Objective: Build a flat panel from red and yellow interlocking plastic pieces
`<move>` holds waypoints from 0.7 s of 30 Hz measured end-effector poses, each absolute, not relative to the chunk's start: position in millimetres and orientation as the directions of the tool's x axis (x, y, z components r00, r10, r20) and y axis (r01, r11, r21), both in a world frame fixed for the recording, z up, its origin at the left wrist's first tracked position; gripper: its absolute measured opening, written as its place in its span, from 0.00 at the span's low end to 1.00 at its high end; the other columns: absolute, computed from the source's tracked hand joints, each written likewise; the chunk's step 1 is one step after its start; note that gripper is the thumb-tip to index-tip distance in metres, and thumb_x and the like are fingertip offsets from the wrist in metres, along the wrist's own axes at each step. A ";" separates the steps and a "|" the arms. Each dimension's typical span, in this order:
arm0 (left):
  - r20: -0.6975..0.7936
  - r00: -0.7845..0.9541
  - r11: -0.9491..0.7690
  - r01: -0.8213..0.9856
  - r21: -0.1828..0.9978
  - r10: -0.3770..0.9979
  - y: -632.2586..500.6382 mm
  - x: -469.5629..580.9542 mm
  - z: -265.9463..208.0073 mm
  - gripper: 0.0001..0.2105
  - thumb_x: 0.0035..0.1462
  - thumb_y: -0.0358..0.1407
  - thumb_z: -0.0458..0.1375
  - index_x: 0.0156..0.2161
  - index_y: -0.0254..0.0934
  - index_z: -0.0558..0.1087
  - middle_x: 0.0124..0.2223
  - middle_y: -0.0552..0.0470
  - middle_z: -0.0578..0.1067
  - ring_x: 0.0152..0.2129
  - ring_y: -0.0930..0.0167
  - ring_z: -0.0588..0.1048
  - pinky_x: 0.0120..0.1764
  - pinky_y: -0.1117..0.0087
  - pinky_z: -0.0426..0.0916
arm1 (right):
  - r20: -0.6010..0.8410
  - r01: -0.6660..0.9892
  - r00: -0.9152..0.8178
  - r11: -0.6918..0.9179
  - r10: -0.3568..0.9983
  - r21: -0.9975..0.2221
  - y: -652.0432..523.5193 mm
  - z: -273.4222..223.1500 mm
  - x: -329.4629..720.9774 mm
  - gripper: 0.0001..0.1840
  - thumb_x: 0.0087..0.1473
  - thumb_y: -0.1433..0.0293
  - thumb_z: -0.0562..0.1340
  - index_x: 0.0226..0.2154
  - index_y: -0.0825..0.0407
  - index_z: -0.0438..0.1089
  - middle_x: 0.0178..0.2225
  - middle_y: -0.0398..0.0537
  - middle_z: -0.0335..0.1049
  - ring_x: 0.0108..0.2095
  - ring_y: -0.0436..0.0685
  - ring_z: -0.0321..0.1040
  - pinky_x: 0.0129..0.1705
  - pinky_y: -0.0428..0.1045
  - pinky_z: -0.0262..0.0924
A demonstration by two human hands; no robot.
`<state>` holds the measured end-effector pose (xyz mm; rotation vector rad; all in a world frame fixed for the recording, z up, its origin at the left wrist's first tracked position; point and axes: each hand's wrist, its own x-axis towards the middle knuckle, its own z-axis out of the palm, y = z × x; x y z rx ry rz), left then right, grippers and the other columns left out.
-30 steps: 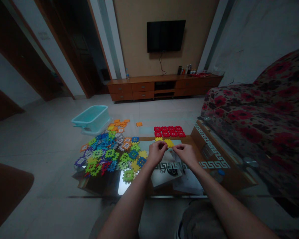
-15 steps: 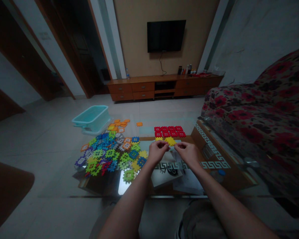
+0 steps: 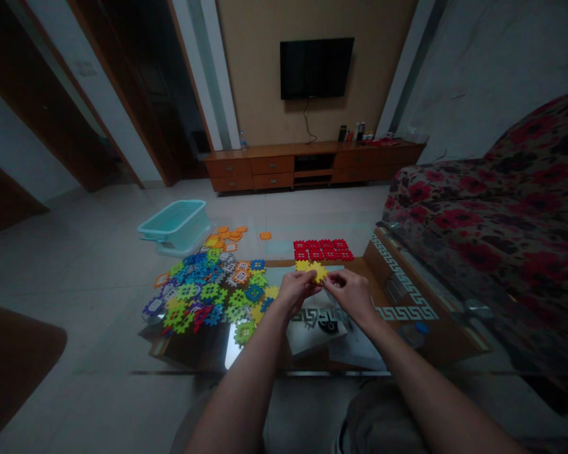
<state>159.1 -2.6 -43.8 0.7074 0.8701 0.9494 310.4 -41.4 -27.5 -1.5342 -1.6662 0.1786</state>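
Note:
My left hand (image 3: 297, 292) is closed, its thumb and fingers pinching a yellow notched plastic tile (image 3: 319, 272) from the left. At the tile's right corner, my right hand (image 3: 354, 294) also grips it with bent fingertips. A second yellow tile (image 3: 302, 265) lies just beyond my left fingers, against the front edge of a block of red tiles (image 3: 322, 250) laid in two rows. Whether the two yellow tiles are joined I cannot tell. My fingers cover part of the held tile.
Left on the glass table (image 3: 246, 372) lies a pile of mixed tiles (image 3: 196, 277), with orange tiles (image 3: 230, 235) behind it. A lone orange tile (image 3: 265, 236) and a turquoise bin (image 3: 173, 228) are farther back. A floral sofa (image 3: 454, 195) stands at the right.
Both hands have shifted slightly left and down with the yellow tile. It has turned and now sits closer to the other yellow tile. The red block has not moved.

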 end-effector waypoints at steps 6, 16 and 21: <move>-0.221 0.254 0.296 -0.311 0.903 0.942 -0.5 157.8 -47.9 0.15 0.47 0.41 0.69 0.27 0.30 0.72 0.24 0.52 0.72 0.21 0.77 0.72 0.38 0.67 0.75 | 0.424 0.741 0.067 0.240 0.903 -0.628 -39.1 -31.5 312.4 0.09 0.51 0.66 0.60 0.28 0.51 0.76 0.28 0.49 0.77 0.28 0.56 0.72 0.34 0.49 0.65; -0.067 0.297 0.057 0.043 0.997 0.953 4.2 148.8 -48.6 0.05 0.45 0.33 0.63 0.25 0.32 0.75 0.22 0.52 0.75 0.17 0.76 0.70 0.23 0.77 0.64 | 0.490 0.747 -0.260 0.495 0.832 -0.444 -39.1 -37.0 323.5 0.36 0.48 0.70 0.64 0.60 0.48 0.60 0.54 0.55 0.65 0.54 0.65 0.63 0.54 0.61 0.61; -0.065 0.358 0.021 0.126 0.992 0.931 0.4 149.1 -48.3 0.03 0.44 0.31 0.60 0.24 0.32 0.75 0.20 0.54 0.73 0.17 0.75 0.70 0.22 0.77 0.62 | 0.452 0.744 -0.339 0.529 0.825 -0.408 -40.3 -40.8 325.0 0.27 0.48 0.74 0.64 0.53 0.49 0.67 0.50 0.54 0.67 0.51 0.64 0.65 0.54 0.61 0.61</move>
